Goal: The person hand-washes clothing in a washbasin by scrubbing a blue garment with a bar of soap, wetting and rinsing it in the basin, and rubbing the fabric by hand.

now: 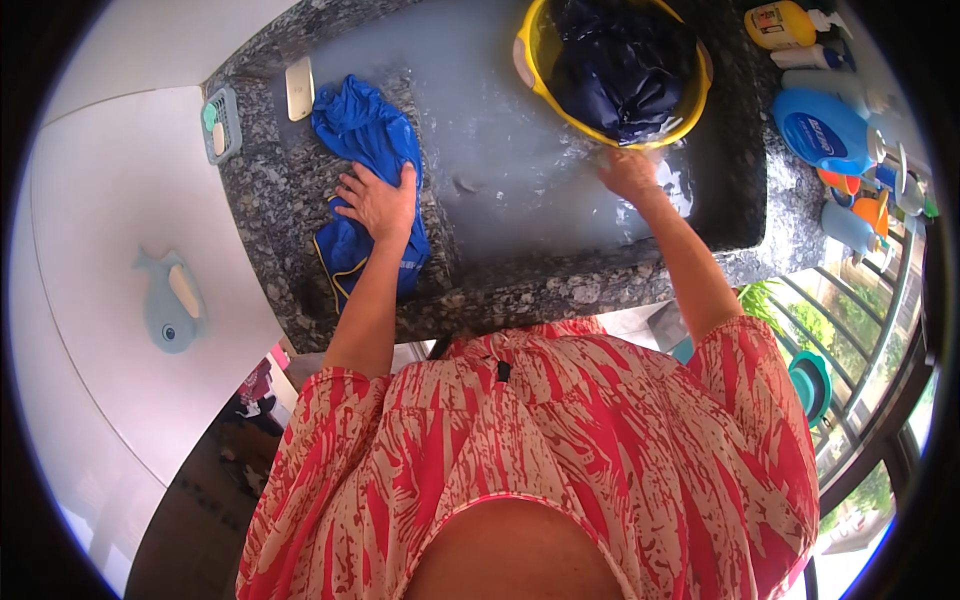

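Observation:
Wet blue cloth with yellow piping (367, 120) lies on the sloped granite ledge at the left of a stone sink (555, 292). My left hand (381, 202) rests spread on this cloth. Cloudy water (495, 135) fills the basin. A yellow-rimmed tub (536, 82) holding dark navy wet fabric (622, 75) sits in the basin at the upper right. Just below the tub's near rim, my right hand (630, 174) is at the water; its fingertips are hidden, so whether it grips anything is unclear. A pale bar of soap (300, 88) lies above left of the blue cloth.
A soap dish (221, 126) stands on the left edge. Several bottles line the right side, among them a blue detergent bottle (821, 131) and a yellow pump bottle (780, 25). A whale-shaped holder (172, 304) is on the white wall. Railings (855, 300) show at the lower right.

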### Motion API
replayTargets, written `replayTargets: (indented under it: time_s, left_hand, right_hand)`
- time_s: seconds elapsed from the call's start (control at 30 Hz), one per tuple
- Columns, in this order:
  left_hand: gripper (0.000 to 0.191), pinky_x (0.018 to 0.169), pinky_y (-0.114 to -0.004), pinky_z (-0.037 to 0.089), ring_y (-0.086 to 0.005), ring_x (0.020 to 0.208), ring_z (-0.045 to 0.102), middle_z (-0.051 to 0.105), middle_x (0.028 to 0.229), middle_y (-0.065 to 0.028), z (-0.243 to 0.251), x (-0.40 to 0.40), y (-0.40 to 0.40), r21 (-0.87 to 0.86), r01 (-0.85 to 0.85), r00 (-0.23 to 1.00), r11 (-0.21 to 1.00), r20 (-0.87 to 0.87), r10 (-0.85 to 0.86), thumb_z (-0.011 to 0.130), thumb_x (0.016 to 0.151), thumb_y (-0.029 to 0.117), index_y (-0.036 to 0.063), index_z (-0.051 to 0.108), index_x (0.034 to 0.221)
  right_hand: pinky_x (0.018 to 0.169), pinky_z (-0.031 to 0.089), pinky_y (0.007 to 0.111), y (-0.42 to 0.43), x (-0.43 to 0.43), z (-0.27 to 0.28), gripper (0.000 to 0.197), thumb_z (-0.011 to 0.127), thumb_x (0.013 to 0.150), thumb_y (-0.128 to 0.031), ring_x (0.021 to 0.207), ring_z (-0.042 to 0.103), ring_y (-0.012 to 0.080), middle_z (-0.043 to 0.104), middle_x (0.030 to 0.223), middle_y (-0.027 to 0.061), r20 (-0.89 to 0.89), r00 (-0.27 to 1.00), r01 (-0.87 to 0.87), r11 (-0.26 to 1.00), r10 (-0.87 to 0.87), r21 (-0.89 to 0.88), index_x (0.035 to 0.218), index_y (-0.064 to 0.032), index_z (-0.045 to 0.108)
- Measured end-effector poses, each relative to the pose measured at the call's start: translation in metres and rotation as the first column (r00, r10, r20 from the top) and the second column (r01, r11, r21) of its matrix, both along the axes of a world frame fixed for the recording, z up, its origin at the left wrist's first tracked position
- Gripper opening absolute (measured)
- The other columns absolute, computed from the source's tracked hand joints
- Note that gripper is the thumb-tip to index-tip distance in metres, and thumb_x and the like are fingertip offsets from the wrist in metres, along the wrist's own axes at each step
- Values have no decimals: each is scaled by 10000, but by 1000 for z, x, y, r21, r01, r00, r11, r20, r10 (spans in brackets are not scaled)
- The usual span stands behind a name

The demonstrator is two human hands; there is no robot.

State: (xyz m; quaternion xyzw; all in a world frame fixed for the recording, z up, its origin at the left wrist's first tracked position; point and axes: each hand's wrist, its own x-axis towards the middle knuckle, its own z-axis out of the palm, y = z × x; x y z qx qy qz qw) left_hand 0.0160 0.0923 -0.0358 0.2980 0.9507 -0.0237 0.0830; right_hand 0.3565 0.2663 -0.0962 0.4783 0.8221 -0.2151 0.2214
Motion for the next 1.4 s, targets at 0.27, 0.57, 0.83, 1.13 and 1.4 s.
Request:
replayTargets:
  time_s: [0.27,0.57,0.83,1.13,1.4]
  left_hand:
    - [955,1098,-631,113,-482,1370,210,265,1464,-319,1,3,9,-12,3,1000,1000,-2,-3,549,797,613,-36,259,1434]
    - [938,1096,-634,113,-488,1369,204,274,1457,-323,7,7,8,30,11,1000,1000,5,-11,582,786,581,-39,282,1423]
    - [937,1094,-635,118,-481,1371,202,266,1464,-316,-2,3,3,-5,7,1000,1000,-6,-7,580,789,583,-34,279,1426]
    - [936,1098,-628,115,-475,1376,197,250,1477,-305,1,3,9,-50,-10,1000,999,13,11,560,808,588,-29,251,1441]
    - [925,1101,-621,127,-461,1374,216,270,1475,-291,4,4,5,-80,-14,1000,997,-18,12,553,810,590,-23,261,1438]
  right_hand:
    - [937,485,448,3,92,-60,416,600,835,-272,1139,583,314,605,1238,150,490,854,6,939,175,-345,1201,-77,624]
    - [714,545,427,-39,32,-57,151,554,744,-109,778,674,324,677,784,171,-6,853,-522,851,523,-57,763,-38,686]
    - [721,533,398,-45,-21,32,108,607,825,-146,801,677,304,684,850,162,-526,715,402,886,-460,-229,880,-73,666]
    - [597,572,421,77,73,-12,464,536,843,-321,756,666,333,630,967,223,-520,-23,889,221,-854,-402,1168,11,527]
    - [327,398,325,37,20,6,184,532,850,-85,392,537,204,570,629,133,-524,-19,867,247,-851,-433,983,35,487]
